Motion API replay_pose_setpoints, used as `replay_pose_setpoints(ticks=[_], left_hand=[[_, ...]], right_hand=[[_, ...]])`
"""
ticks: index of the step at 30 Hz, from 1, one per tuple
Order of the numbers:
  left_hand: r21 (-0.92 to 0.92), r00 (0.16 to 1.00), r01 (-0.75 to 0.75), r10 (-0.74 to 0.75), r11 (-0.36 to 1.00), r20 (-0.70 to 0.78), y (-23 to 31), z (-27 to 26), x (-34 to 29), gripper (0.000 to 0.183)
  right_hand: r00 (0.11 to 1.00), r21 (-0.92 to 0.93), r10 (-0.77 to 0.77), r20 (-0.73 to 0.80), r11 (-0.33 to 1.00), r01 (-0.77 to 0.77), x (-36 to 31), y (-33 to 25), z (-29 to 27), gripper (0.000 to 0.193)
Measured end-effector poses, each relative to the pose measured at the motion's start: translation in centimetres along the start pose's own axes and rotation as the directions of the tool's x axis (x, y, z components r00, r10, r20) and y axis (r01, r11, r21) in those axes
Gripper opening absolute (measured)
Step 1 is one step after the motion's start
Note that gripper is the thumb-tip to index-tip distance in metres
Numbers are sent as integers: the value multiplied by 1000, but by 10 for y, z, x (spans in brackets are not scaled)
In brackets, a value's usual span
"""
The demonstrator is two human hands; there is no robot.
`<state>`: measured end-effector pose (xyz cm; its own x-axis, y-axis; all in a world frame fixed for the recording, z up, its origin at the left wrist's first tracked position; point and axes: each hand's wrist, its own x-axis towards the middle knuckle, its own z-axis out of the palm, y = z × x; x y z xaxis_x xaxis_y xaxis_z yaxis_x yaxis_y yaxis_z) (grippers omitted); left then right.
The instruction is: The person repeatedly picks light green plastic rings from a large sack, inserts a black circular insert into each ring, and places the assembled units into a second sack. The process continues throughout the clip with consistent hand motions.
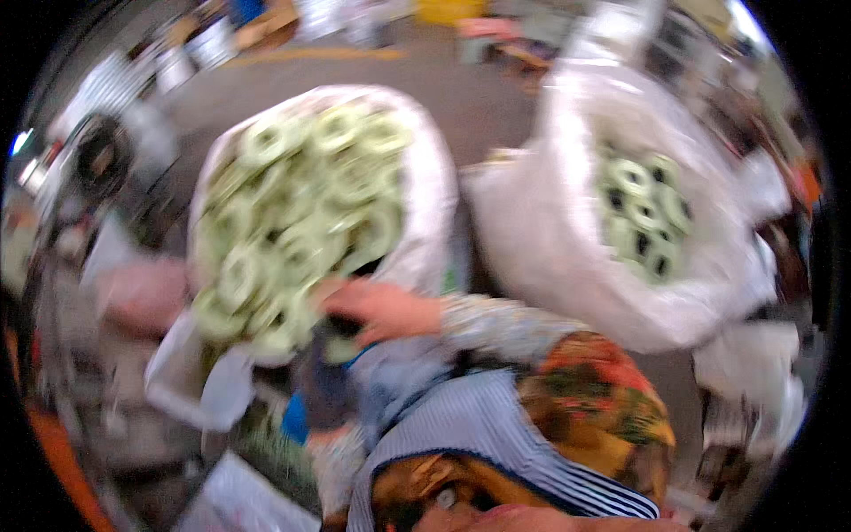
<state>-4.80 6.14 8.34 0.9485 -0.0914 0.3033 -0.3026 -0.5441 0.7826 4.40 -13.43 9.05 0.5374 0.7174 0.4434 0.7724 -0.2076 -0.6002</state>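
A large white sack (434,191) stands open in front of me, heaped with pale green plastic rings (306,253). My right hand (381,309) reaches left across its near edge, at the nearest rings. Something dark shows under its fingers; motion blur hides whether they grip it. Close to my body, lower left, is my left hand (330,434), mostly hidden and smeared. A dark grey cloth-like shape (324,377) and a small bright blue piece (294,419) are next to it; I cannot make out whether it holds either.
Another white sack (541,217), at the right, holds pale green rings with dark centres (645,211). A white plastic container (177,372) stands left of my hands, beside a pinkish bag (142,294). A round dark fan (100,155) is farther left.
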Motion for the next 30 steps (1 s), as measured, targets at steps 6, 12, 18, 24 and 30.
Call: replay_pose_setpoints(ticks=[6,12,18,24,30], left_hand=[[-327,995,-48,17,944,-97,17,13,22,44],[-858,954,261,-255,442,159,32,0,23,53],[-918,849,317,-502,238,163,35,38,12,44],[-810,973,172,-225,560,51,73,47,16,56],[-260,989,-69,101,963,112,83,47,15,50]], right_hand=[[876,110,483,-10,871,-479,-6,-48,-31,93],[862,-7,499,-88,865,-501,-4,-54,-10,85],[817,-7,561,-136,824,-567,-34,-65,-19,79],[910,-84,358,-212,920,-382,-41,-68,-34,82],[991,-565,94,-92,815,-129,-85,-72,-68,78]])
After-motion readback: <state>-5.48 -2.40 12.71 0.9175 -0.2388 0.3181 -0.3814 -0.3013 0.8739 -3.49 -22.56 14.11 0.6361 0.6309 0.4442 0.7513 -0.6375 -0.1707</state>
